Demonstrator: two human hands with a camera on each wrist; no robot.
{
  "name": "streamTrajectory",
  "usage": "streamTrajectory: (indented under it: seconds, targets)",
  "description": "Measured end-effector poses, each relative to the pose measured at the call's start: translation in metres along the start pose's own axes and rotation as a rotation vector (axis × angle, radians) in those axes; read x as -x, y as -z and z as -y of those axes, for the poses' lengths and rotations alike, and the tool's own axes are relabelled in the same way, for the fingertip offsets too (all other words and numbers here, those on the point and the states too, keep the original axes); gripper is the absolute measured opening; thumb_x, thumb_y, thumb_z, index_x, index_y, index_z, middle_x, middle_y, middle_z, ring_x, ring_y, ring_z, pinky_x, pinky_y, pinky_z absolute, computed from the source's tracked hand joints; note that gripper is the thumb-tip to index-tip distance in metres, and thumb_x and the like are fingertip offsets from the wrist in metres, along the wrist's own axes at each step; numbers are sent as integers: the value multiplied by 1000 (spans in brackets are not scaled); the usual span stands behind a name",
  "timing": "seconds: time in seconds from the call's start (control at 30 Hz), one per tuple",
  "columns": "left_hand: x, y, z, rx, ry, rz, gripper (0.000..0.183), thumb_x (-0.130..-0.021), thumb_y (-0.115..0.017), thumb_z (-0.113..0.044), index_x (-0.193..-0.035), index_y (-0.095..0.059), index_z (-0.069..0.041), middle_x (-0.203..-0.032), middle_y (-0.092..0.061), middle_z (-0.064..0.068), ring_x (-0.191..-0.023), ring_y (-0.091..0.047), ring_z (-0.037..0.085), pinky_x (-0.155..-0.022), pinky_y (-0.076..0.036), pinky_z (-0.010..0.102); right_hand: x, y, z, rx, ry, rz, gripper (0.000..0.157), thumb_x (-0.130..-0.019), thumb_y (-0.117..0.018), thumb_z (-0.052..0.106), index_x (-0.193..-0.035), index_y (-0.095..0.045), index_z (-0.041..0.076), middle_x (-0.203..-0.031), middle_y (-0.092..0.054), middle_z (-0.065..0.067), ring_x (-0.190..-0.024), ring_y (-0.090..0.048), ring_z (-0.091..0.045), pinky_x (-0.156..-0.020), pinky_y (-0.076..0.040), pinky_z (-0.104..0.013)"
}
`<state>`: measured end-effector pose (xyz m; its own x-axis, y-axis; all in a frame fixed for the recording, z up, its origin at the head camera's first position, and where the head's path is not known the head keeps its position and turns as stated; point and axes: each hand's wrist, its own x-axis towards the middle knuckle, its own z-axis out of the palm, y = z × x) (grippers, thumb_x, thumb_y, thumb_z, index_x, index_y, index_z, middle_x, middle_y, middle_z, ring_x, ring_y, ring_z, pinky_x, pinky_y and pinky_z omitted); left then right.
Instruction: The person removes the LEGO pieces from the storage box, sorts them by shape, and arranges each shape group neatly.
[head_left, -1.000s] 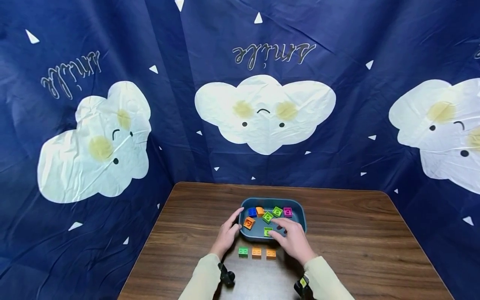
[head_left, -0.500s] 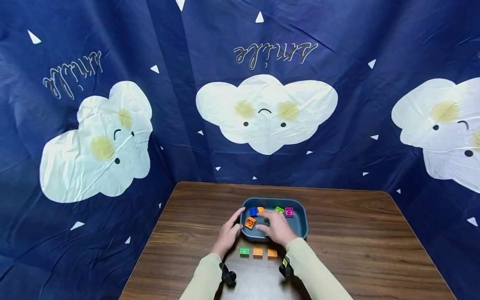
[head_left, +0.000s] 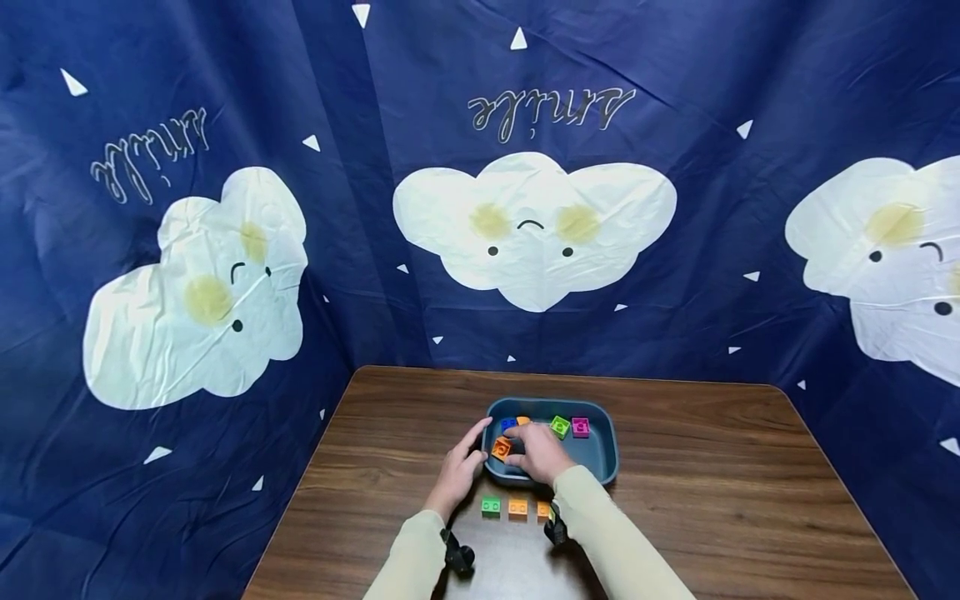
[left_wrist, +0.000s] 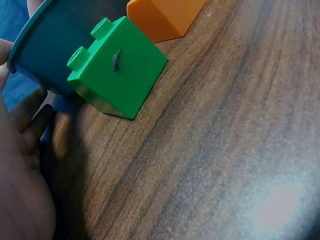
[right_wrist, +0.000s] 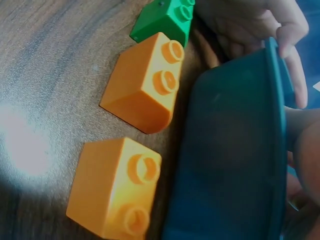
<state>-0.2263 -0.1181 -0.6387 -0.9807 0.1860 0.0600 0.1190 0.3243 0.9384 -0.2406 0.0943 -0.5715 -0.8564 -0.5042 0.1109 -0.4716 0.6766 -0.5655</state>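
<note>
My left hand (head_left: 457, 475) holds the left end of a dark teal tray (head_left: 594, 457), thumb and fingers at its rim. Over the tray's left half reaches my right hand (head_left: 546, 452), thumb and fingers apart beside an upturned orange toy brick (head_left: 500, 449). In the right wrist view its fingers are mostly hidden behind the tray wall. Past the fingertips are a blue brick (head_left: 508, 423) and part of another orange brick (head_left: 523, 420). A lime green brick (head_left: 560, 427) and a magenta brick (head_left: 581, 427) lie farther right in the tray.
In front of the tray, a green brick (head_left: 491, 507), an orange brick (head_left: 517, 509) and a second orange brick (head_left: 543, 511) stand in a row on the wooden table (head_left: 712, 483). The right wrist overlaps the last one. A blue cloud-print curtain (head_left: 337, 250) hangs behind.
My right hand has moved left across the tray, from the lime green bricks to the upturned orange brick, now covering two lime ones. My left hand stays at the rim.
</note>
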Motion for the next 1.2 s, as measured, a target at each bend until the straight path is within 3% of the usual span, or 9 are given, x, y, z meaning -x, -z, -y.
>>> streamTrajectory:
  seconds: [0.27,0.4,0.7,0.83,0.97,1.07,1.2]
  targets:
    - [1,0,0,-10,-23,-18,63,-97,-53,-11,-157,-50,-30,-59,-44,-3,-53,-43,9,-64,-40,28,-6,-7,2,64,14,17,42,-88,-86,20,-125,-75,4,-115,-77,-8,-104,-71,-25,-93,-56,-45]
    - [0,0,0,10,-19,-18,63,-97,-53,-11,-157,-50,-30,-60,-44,1,-52,-43,9,-61,-39,27,-8,-7,2,83,33,51,48,-87,-87,21,-129,-74,4,-120,-77,-8,-110,-71,-25,-95,-56,-44]
    - [0,-1,-1,-25,-16,-16,66,-96,-53,-11,-157,-50,-36,-58,-42,-9,-53,-44,7,-68,-41,29,-13,-8,2,68,50,108,44,-87,-86,18,-128,-74,6,-121,-76,-7,-113,-70,-24,-97,-55,-44]
    - [-1,-1,0,-13,-9,-19,66,-96,-53,-10,-156,-50,-38,-58,-42,-9,-52,-42,7,-65,-41,27,-15,-9,2,43,46,118,29,-88,-85,18,-115,-77,9,-109,-76,-5,-101,-70,-21,-90,-56,-41]
    - [-1,-1,0,-3,-23,-12,66,-95,-53,-10,-157,-50,-32,-57,-42,-9,-52,-43,8,-62,-40,27,-15,-10,1,35,44,117,15,-88,-86,18,-97,-75,13,-92,-72,1,-84,-63,-11,-79,-55,-34]
    - [-1,0,0,-6,-27,-10,65,-95,-52,-10,-158,-49,-29,-59,-42,-6,-53,-44,9,-64,-41,28,-15,-12,1,31,39,110,16,-86,-87,18,-90,-72,13,-85,-69,4,-77,-58,-7,-74,-53,-31]
    - [1,0,0,-25,-18,-21,65,-96,-53,-12,-157,-50,-33,-75,-52,1,-58,-44,9,-76,-41,31,-15,-13,1,18,26,105,20,-84,-89,15,-84,-70,10,-78,-64,6,-71,-55,-7,-69,-51,-29]
